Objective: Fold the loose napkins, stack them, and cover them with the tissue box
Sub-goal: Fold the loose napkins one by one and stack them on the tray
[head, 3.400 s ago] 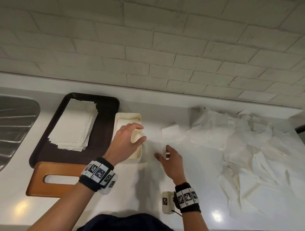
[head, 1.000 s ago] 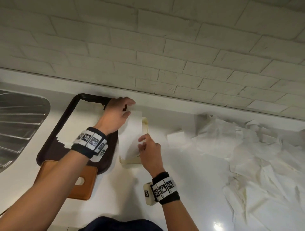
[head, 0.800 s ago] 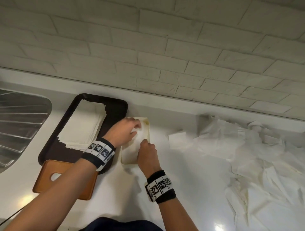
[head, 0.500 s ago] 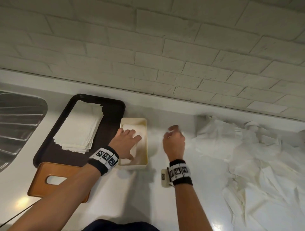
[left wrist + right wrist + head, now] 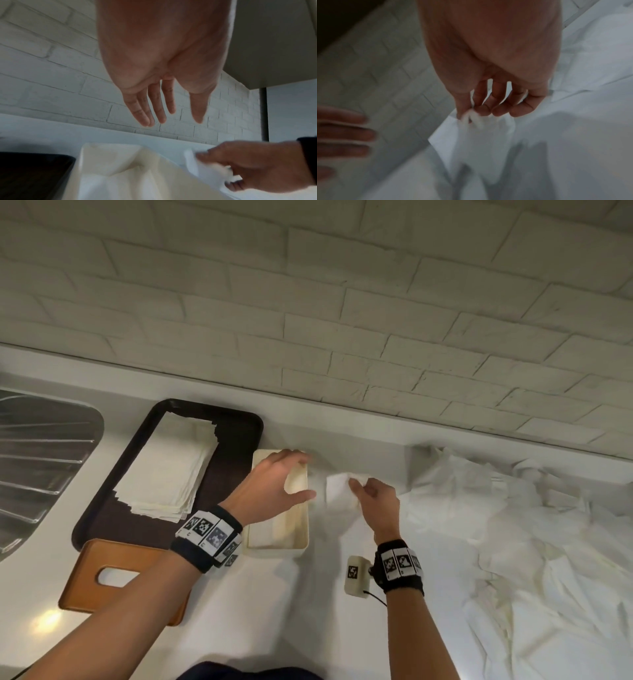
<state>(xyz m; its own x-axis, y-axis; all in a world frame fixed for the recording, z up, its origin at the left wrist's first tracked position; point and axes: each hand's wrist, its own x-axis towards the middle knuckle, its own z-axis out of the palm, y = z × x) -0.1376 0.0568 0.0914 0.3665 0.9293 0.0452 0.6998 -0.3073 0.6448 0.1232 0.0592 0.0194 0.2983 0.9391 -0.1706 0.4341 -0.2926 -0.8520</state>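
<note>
My right hand (image 5: pixel 371 498) pinches a loose white napkin (image 5: pixel 339 489) just right of the cream box base (image 5: pixel 301 539); the right wrist view shows the napkin (image 5: pixel 479 138) hanging from my thumb and fingers (image 5: pixel 488 109). My left hand (image 5: pixel 277 484) hovers over the box base with straight fingers (image 5: pixel 154 108), holding nothing. A folded napkin (image 5: pixel 263 530) lies inside the base. A stack of folded napkins (image 5: pixel 168 470) sits on the dark tray (image 5: pixel 239 433). The brown tissue box cover (image 5: pixel 85 583) with its slot lies at the front left.
A big heap of loose white napkins (image 5: pixel 513 542) covers the counter's right side. A metal sink drainer (image 5: pixel 37 460) is at the far left. The white brick wall (image 5: pixel 308 302) runs along the back behind a low ledge.
Both hands laid a folded napkin in the box base. Then my right hand went right and picked up a loose napkin, while my left hand lifted off the base.
</note>
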